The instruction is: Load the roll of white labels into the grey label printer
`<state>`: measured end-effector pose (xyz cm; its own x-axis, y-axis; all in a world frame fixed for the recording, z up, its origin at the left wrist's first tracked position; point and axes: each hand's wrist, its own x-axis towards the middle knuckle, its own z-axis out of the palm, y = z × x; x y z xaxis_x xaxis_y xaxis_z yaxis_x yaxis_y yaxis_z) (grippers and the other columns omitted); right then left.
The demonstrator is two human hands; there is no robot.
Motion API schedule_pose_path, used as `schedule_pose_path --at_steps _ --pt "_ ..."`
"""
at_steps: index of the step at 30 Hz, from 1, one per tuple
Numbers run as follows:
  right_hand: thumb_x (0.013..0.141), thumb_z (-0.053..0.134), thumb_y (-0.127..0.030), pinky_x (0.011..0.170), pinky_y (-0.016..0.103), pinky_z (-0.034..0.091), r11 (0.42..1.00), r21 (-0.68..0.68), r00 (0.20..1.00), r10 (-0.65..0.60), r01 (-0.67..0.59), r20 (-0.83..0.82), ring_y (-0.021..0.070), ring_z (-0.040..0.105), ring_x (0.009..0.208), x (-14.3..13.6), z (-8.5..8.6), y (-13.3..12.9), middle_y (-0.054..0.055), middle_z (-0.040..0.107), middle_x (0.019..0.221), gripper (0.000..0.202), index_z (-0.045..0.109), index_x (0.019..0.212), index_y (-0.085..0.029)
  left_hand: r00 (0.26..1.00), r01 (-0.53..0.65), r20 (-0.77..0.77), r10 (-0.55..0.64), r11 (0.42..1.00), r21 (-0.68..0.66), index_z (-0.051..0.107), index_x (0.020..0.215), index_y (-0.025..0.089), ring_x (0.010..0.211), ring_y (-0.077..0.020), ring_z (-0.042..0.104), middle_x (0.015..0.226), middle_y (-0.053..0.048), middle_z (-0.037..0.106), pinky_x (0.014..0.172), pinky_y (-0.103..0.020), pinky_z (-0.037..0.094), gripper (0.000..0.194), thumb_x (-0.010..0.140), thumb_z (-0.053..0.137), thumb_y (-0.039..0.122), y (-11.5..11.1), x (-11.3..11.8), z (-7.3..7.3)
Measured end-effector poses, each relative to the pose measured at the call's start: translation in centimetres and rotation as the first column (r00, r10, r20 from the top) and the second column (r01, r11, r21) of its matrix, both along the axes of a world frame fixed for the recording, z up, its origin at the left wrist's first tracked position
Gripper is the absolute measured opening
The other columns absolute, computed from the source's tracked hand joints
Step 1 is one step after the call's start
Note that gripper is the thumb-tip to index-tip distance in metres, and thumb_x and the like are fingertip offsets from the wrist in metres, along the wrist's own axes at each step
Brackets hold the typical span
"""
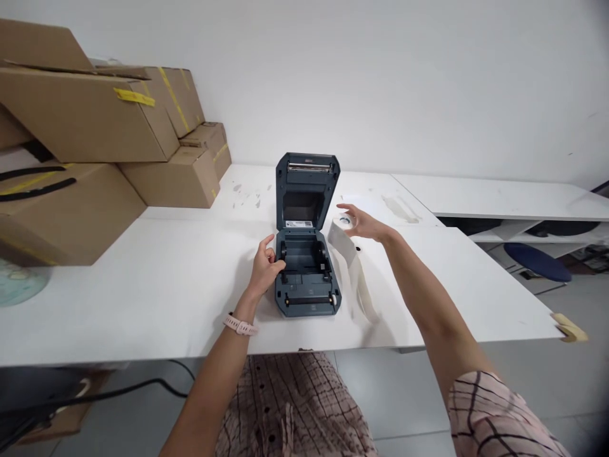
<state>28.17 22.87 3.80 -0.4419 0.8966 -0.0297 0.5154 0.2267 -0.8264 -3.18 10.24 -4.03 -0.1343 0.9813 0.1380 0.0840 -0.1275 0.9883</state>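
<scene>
A dark grey label printer (pixel 308 279) stands on the white table with its lid (pixel 307 190) raised and its roll bay showing. My left hand (pixel 266 266) is at the printer's left side, its thumb hooked over the rim and its fingers partly curled outside. Just right of the printer, my right hand (pixel 364 223) is closed around a white label roll (pixel 341 222). From the roll a long loose strip of labels (pixel 360 285) hangs down and trails across the table toward the front edge.
Cardboard boxes (pixel 90 120) are stacked on the table's left side, with a translucent greenish object (pixel 19 282) in front. A white wall rises behind. To the right are a blue stool seat (pixel 537 261) and a yellowish piece (pixel 569 327) at the table corner. Black cables (pixel 143 384) hang below the front edge.
</scene>
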Motion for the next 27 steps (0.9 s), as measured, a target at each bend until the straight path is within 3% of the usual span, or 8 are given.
schedule_pose_path --at_steps 5,9,12,15,19,22,24,27 --pt "0.062 0.083 -0.024 0.122 0.056 0.037 0.999 -0.047 1.000 -0.020 0.019 -0.024 0.0399 0.030 0.157 0.1 -3.2 1.8 0.020 0.043 0.160 0.102 0.041 0.155 -0.021 1.000 0.001 0.006 -0.001 1.000 -0.002 0.047 0.147 0.013 0.061 -0.0117 0.033 0.065 0.011 0.032 0.066 -0.027 0.030 0.084 0.065 0.064 0.016 0.2 -0.1 -0.3" --pt "0.064 0.086 -0.028 0.125 0.060 0.030 0.994 -0.104 0.998 -0.026 0.019 -0.063 0.0395 0.032 0.156 2.7 -3.8 1.1 0.017 0.045 0.162 0.108 0.037 0.160 -0.025 1.000 -0.003 0.005 0.003 1.000 -0.011 0.048 0.146 0.014 0.061 -0.0116 0.034 0.065 0.011 0.034 0.064 -0.027 0.030 0.083 0.064 0.064 0.016 0.2 -0.1 -0.4" --pt "0.069 0.083 -0.036 0.123 0.058 0.036 0.989 -0.146 0.992 -0.027 0.008 -0.125 0.0364 0.036 0.156 5.8 -3.8 -0.8 0.015 0.046 0.163 0.103 0.036 0.161 -0.030 1.000 -0.002 0.003 0.002 1.000 -0.008 0.049 0.146 0.014 0.061 -0.0117 0.034 0.065 0.011 0.034 0.063 -0.027 0.030 0.083 0.064 0.064 0.016 0.2 -0.1 -0.3" --pt "0.071 0.083 -0.040 0.115 0.055 0.046 0.978 -0.206 0.978 -0.035 -0.008 -0.206 0.0350 0.044 0.151 7.6 -4.8 -3.2 0.011 0.053 0.159 0.085 0.052 0.150 -0.033 1.000 -0.003 0.005 0.003 1.000 -0.016 0.049 0.145 0.014 0.060 -0.0118 0.034 0.064 0.011 0.034 0.063 -0.027 0.030 0.083 0.064 0.064 0.016 0.1 0.0 -0.1" --pt "0.064 0.091 -0.040 0.095 0.044 0.059 0.975 -0.219 0.968 -0.085 0.032 -0.238 0.0301 0.070 0.112 5.9 -7.6 -5.7 0.009 0.075 0.125 0.059 0.073 0.118 -0.024 1.000 -0.016 0.021 0.016 1.000 -0.022 0.051 0.144 0.014 0.059 -0.0118 0.034 0.063 0.011 0.035 0.063 -0.027 0.031 0.083 0.062 0.064 0.016 0.0 0.1 0.3" --pt "0.066 0.090 -0.051 0.081 0.039 0.059 0.981 -0.186 0.946 -0.104 0.047 -0.308 0.0241 0.071 0.087 4.0 -9.1 -7.0 0.006 0.077 0.095 0.049 0.074 0.102 -0.020 1.000 -0.021 0.020 0.021 1.000 -0.022 0.050 0.144 0.013 0.059 -0.0117 0.035 0.063 0.011 0.035 0.063 -0.027 0.030 0.083 0.062 0.064 0.016 -0.1 0.2 0.5" --pt "0.068 0.086 -0.062 0.083 0.040 0.059 0.989 -0.145 0.918 -0.096 0.042 -0.385 0.0243 0.071 0.086 3.7 -8.6 -7.8 0.006 0.076 0.091 0.055 0.071 0.102 -0.021 1.000 -0.024 0.014 0.024 1.000 -0.020 0.050 0.144 0.012 0.060 -0.0116 0.034 0.063 0.011 0.035 0.063 -0.027 0.031 0.082 0.062 0.064 0.017 -0.2 0.2 0.5" --pt "0.066 0.077 -0.080 0.096 0.044 0.056 0.998 -0.058 0.854 -0.060 0.035 -0.516 0.0246 0.071 0.093 3.9 -5.3 -9.2 0.005 0.074 0.096 0.072 0.067 0.114 -0.026 1.000 -0.026 0.009 0.026 0.999 -0.021 0.052 0.142 0.013 0.060 -0.0113 0.034 0.064 0.011 0.034 0.063 -0.027 0.031 0.080 0.063 0.064 0.016 -0.2 0.2 0.5"
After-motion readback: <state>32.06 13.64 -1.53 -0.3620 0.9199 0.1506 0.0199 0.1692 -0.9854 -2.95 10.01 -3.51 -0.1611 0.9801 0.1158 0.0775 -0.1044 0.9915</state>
